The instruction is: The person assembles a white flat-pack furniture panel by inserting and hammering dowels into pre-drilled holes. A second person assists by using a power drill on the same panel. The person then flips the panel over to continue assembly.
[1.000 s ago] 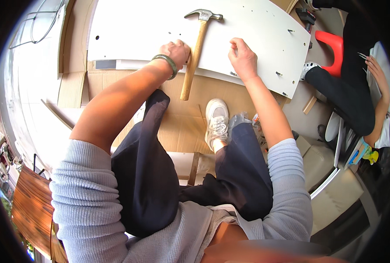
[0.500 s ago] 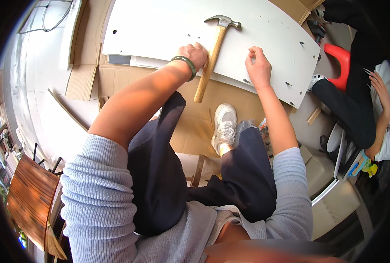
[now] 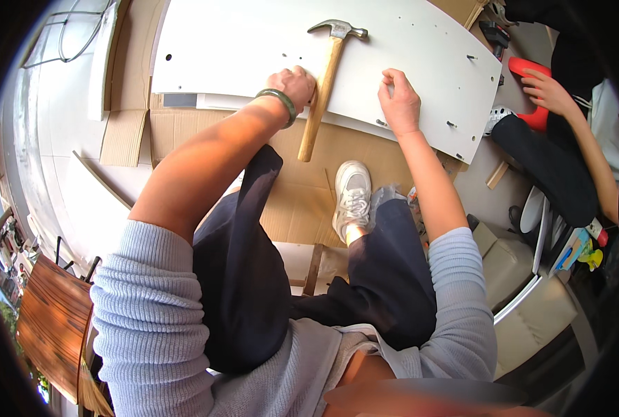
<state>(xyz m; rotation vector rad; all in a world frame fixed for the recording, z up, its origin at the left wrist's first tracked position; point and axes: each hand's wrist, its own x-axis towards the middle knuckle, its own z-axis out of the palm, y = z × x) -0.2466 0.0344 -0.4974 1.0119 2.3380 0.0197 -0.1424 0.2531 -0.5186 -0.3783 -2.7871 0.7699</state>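
Observation:
A white panel (image 3: pixel 233 42) with small holes lies in front of me on cardboard. Across it rests a claw hammer (image 3: pixel 321 90), its steel head on the panel and its wooden handle jutting over the near edge. My left hand (image 3: pixel 294 87), a green bangle on its wrist, is closed on the panel right beside the handle; whatever its fingers hold is hidden. To the right of the hammer, my right hand (image 3: pixel 400 104) is held over the panel with fingers curled to the thumb; anything in them is too small to see. Dark pegs (image 3: pixel 451 124) stick up from the panel's right part.
Flattened cardboard (image 3: pixel 302 187) lies beneath the panel and around my shoe (image 3: pixel 352 198). At the right sits another person (image 3: pixel 553 167), one hand on a red plastic object (image 3: pixel 532 118). A dark power tool (image 3: pixel 494 35) lies beyond the panel's right corner. A wood-grained board (image 3: pixel 55 326) stands at lower left.
The view has shifted slightly, so the scene sits further left. My hands keep about the same places by the hammer. The other person's hand has moved onto the red object.

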